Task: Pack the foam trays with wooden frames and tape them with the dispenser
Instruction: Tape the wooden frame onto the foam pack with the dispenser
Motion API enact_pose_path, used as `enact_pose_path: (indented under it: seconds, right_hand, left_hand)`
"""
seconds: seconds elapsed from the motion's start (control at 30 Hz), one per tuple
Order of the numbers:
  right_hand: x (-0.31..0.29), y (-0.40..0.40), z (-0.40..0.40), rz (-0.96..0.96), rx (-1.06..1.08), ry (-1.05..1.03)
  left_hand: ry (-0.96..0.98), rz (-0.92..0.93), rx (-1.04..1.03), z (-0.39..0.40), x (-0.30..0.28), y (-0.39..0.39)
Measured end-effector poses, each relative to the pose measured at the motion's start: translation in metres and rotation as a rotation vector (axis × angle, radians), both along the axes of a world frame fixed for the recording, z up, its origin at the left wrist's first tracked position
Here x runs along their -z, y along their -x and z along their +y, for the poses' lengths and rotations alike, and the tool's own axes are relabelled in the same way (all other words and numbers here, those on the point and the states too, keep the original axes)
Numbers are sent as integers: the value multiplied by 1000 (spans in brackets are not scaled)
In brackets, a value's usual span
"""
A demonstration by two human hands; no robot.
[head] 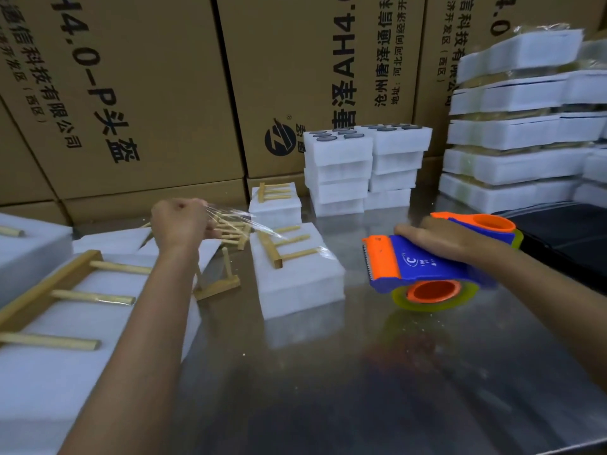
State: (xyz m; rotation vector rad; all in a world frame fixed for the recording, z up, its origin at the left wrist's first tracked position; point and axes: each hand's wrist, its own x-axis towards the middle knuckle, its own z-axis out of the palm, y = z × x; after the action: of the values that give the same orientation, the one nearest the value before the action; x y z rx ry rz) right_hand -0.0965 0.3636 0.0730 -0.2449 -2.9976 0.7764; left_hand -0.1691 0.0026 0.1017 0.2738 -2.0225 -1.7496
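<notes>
A white foam tray (297,284) stands on the steel table in the middle, with a wooden frame (285,246) lying on top. A strip of clear tape (259,224) runs from the tray's top up to my left hand (182,221), which pinches its end in a fist, raised to the left of the tray. My right hand (450,239) grips the blue and orange tape dispenser (433,267) to the right of the tray, its toothed blade facing the tray and a yellowish tape roll underneath.
Loose wooden frames (223,257) lie left of the tray. A larger foam block with a frame (65,300) fills the near left. Stacks of foam trays (364,165) stand behind, taped stacks (525,126) at right, cardboard boxes (147,93) along the back.
</notes>
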Motion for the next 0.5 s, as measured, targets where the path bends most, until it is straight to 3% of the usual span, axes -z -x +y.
enact_pose_path:
  seconds: [0.33,0.4,0.5]
  right_hand:
    - [-59,67,19,-37,10,-409]
    - [-68,82,17,-89,18,-463]
    - [-69,111,17,-123,27,-491]
  left_hand:
    - [-316,-190,258,18,38,-1]
    - [-306,-256,277,22,57,6]
    - [-271,-215,227,21,73,27]
